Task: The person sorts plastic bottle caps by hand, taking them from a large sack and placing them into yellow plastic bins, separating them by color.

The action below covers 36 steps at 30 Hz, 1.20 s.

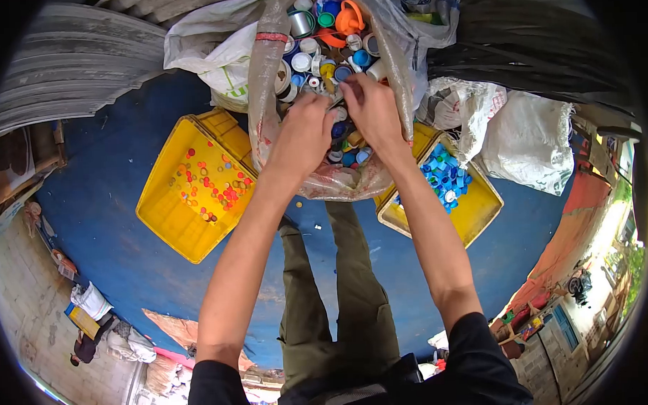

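A large translucent woven sack (pixel 263 83) stands open in front of me, filled with mixed plastic caps and lids (pixel 301 62). Over its near part, my left hand (pixel 301 132) and my right hand (pixel 375 113) are close together, fingers bent and pinched. Something small and thin seems to lie between the fingertips, too small to name. Around them are blue caps (pixel 343 72), a yellow cap (pixel 327 69) and white lids. Farther back in the sack lie an orange plastic piece (pixel 348 20) and a silver can (pixel 301 23).
Left of the sack is a yellow crate (pixel 160 208) holding red and orange caps (pixel 227 199). At right, another yellow crate (pixel 482 222) holds blue caps (pixel 448 173). White sacks (pixel 529 142) flank the work spot. Blue sheeting (pixel 162 279) covers the floor; a person (pixel 93 343) is at far left.
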Tool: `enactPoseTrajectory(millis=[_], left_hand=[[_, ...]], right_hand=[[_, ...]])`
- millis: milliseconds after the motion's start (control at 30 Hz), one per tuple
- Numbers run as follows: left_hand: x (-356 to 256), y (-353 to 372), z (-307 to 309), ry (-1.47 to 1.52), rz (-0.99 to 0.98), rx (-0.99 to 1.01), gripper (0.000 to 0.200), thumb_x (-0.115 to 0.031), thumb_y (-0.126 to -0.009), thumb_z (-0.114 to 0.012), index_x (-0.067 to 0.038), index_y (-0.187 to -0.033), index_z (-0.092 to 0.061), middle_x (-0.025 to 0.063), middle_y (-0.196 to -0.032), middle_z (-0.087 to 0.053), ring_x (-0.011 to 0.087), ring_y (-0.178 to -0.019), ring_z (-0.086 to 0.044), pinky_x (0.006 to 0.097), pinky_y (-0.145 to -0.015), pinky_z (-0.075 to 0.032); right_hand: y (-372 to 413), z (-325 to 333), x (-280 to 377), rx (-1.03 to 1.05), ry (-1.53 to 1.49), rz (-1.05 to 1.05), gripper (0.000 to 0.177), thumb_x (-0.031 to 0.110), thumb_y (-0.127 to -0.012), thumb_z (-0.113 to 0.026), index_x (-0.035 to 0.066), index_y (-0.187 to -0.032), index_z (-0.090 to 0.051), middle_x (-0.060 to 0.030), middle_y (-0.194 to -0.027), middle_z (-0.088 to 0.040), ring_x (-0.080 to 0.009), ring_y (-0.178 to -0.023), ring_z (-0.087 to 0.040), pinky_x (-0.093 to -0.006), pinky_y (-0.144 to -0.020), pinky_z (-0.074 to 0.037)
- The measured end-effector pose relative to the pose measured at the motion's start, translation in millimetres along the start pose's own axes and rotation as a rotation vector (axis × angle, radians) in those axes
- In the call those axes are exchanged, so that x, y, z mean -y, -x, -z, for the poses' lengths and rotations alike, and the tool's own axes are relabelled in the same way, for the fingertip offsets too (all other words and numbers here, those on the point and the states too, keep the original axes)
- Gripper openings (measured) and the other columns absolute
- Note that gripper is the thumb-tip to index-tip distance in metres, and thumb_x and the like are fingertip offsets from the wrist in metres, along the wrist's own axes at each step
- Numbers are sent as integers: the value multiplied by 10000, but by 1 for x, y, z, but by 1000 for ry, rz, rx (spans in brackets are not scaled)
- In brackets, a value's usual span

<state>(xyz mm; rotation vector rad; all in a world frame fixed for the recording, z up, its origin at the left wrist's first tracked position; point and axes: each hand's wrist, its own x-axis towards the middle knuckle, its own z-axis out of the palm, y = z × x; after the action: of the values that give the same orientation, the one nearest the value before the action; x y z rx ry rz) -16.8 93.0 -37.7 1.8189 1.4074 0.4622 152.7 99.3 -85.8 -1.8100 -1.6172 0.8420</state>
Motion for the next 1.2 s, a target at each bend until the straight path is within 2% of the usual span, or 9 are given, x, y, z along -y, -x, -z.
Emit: enactPoseTrajectory(millis=[67, 200, 300, 500, 533, 767, 867, 1067, 1200], left_hand=[[13, -19, -13, -73, 91, -136, 196, -52, -979, -658, 75, -1122, -703, 290, -1089, -710, 480, -1023, -679, 521, -901, -531], [27, -37, -12, -248, 232, -120, 188, -33, -968, -658, 65, -1121, -705, 307, -1033, -735, 489, -1007, -700, 545, -897, -538], [23, -44, -11, -260, 298, -89, 177, -35, -963, -670, 40, -1121, -694, 298, -997, -738, 486, -987, -705, 549, -878, -546], [26, -59, -17, -331, 392, -112, 123, -37, -945, -701, 10, -1043, -643, 251, -944, -748, 479, -921, -718, 552, -814, -561], [24, -62, -18, -346, 374, -119, 121, -39, -945, -702, 8, -1038, -641, 246, -943, -750, 476, -922, -720, 550, -811, -561], [-1, -61, -24, -229, 221, -107, 116, -50, -951, -687, 16, -1046, -671, 232, -941, -757, 459, -931, -729, 545, -812, -569], [-16, -49, -29, -244, 248, -32, 131, -67, -961, -674, 26, -1052, -692, 232, -943, -762, 452, -928, -734, 541, -826, -576], [-27, -4, -40, -337, 335, 338, 226, -159, -1004, -639, 30, -1127, -633, 313, -1045, -691, 530, -972, -687, 587, -858, -563], [-31, -3, -38, -505, 366, 388, 228, -134, -974, -631, 19, -1141, -612, 225, -1102, -703, 363, -1008, -746, 436, -871, -615]], right_hand=[[-18, -15, -9, 84, 154, 2, 211, 162, -975, -715, -40, -1037, -717, -286, -846, -722, -476, -795, -717, -527, -717, -579], [-19, -17, -8, 63, 149, -24, 185, 166, -992, -675, -14, -1003, -718, -284, -824, -716, -478, -784, -716, -558, -719, -579], [-12, -18, -18, -16, 105, -27, 192, 155, -965, -724, -31, -1009, -724, -205, -641, -654, -373, -582, -676, -465, -604, -541], [29, 29, 2, 187, -369, -266, 125, 58, -941, -742, -46, -947, -673, -173, -974, -724, -225, -750, -716, -350, -653, -538], [40, 33, 1, 204, -474, -297, 132, 22, -940, -747, -58, -950, -643, -151, -1178, -686, -145, -944, -719, -296, -718, -560], [78, 43, -6, 150, -1101, -590, 83, -27, -998, -648, -20, -1079, -635, -126, -1231, -663, -167, -1076, -718, -286, -851, -602], [63, 56, 5, 190, -1113, -666, 125, 51, -1041, -604, -18, -1133, -653, -101, -1173, -684, -160, -1009, -724, -284, -823, -587], [62, 50, -3, 317, -385, -458, 215, 160, -1051, -608, -20, -1141, -685, -153, -952, -714, -168, -844, -692, -321, -722, -534], [55, 47, 8, 382, -330, -533, 249, 163, -1015, -671, -44, -1152, -682, -211, -934, -719, -247, -770, -696, -373, -696, -534]])
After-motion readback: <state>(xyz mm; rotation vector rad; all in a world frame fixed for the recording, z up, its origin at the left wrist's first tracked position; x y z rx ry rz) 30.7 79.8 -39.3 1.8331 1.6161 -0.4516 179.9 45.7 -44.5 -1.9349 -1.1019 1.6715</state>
